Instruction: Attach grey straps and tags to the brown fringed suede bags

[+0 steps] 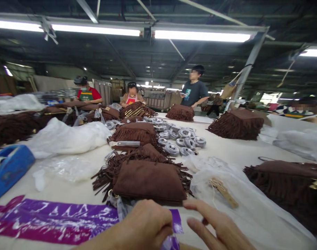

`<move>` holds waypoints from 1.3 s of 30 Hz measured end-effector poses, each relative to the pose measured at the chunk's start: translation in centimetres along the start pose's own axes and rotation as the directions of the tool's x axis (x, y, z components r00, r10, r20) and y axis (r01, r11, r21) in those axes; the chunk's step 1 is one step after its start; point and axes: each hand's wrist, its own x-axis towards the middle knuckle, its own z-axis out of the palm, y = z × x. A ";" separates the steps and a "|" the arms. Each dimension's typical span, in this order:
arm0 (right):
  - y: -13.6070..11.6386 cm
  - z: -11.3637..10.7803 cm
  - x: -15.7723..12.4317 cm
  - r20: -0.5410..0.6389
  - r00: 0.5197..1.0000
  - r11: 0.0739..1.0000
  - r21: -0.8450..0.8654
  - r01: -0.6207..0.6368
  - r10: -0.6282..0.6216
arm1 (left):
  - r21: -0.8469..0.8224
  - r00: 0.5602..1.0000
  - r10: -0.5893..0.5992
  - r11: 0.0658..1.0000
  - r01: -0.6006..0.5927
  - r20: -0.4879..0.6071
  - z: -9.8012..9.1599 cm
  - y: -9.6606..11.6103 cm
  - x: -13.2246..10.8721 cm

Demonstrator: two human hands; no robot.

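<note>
My left hand (pixel 145 224) is curled closed at the near edge of the table, pinching the end of a purple plastic bag (pixel 51 218) that lies flat to the left. My right hand (pixel 215 222) is beside it with fingers stretched out, pointing left toward the bag's end, holding nothing. Just beyond both hands lies a brown suede fringed bag (pixel 150 180), with more of the same stacked behind it (pixel 135 133).
A blue tape dispenser (pixel 10 168) sits at the left, with clear plastic bags (pixel 65 139) behind it. Wrapped grey coils (pixel 181 139) lie mid-table. More fringed bags (pixel 236 125) and white wrapping (pixel 247 201) lie on the right. Several people work at the far side.
</note>
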 end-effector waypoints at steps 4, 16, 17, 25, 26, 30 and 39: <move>-3.9 3.8 2.6 0.291 0.951 0.957 0.289 0.015 -0.103 | 0.014 0.997 0.037 0.999 -0.036 -0.070 -3.4 -0.5 0.5; -7.4 6.2 7.9 0.298 0.904 0.940 -0.051 0.336 -0.307 | -0.336 0.979 -0.108 0.941 0.045 -0.170 -7.8 -6.1 -3.0; -7.6 6.5 8.3 0.309 0.891 0.913 -0.131 0.386 -0.332 | -0.346 0.970 -0.150 0.935 0.077 -0.191 -7.4 -7.0 -3.6; -5.7 10.6 11.8 0.438 0.826 0.883 -0.133 0.450 -0.355 | -0.091 0.790 -0.482 0.869 0.486 -0.380 -0.4 -13.3 -7.6; -5.2 11.4 12.2 0.446 0.822 0.890 -0.107 0.442 -0.355 | -0.094 0.769 -0.519 0.846 0.525 -0.374 0.5 -13.4 -7.5; -3.5 14.0 13.7 0.471 0.814 0.907 -0.068 0.416 -0.338 | -0.105 0.669 -0.602 0.772 0.627 -0.436 3.2 -13.4 -5.8; -2.2 13.4 15.0 0.499 0.816 0.912 -0.114 0.395 -0.291 | -0.188 0.618 -0.609 0.771 0.609 -0.497 1.1 -14.1 -5.7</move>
